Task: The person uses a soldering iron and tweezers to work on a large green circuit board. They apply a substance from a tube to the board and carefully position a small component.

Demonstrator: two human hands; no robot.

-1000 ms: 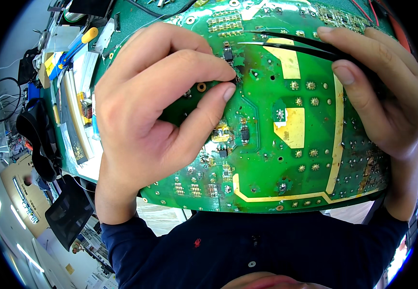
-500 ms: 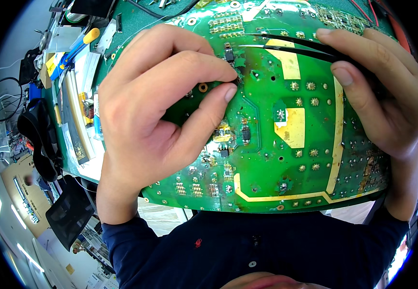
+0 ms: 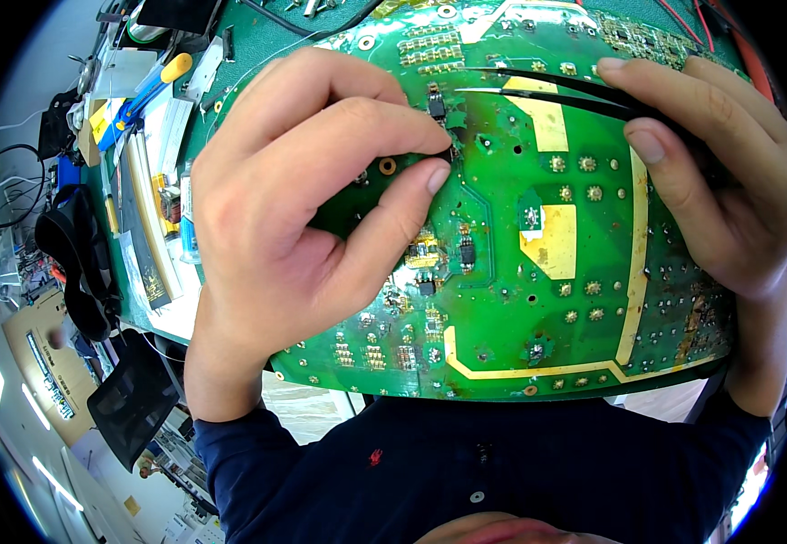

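A large green circuit board [image 3: 502, 317] with gold pads lies in front of me. My left hand [image 3: 312, 199] is over its left part, thumb and index finger pinched close to the surface. Whatever sits between those fingertips is too small to make out. Just above the pinch is a small black chip [image 3: 437, 106]. My right hand [image 3: 729, 163] holds black tweezers [image 3: 574, 93] between thumb and fingers at the board's upper right. Their slim tips point left, slightly apart, near that chip, with nothing visible between them.
On the green mat [image 3: 271, 36] at left lie a blue screwdriver with a yellow handle end [image 3: 144, 100], papers and strips. A black cable [image 3: 271, 18] curves behind the board, and red wires [image 3: 703, 25] run at the far right. A black mesh chair [image 3: 135, 394] stands at lower left.
Hardly anything differs. The board appears shifted very slightly to the right in the view, with my left hand along with it; both hands keep their pose.
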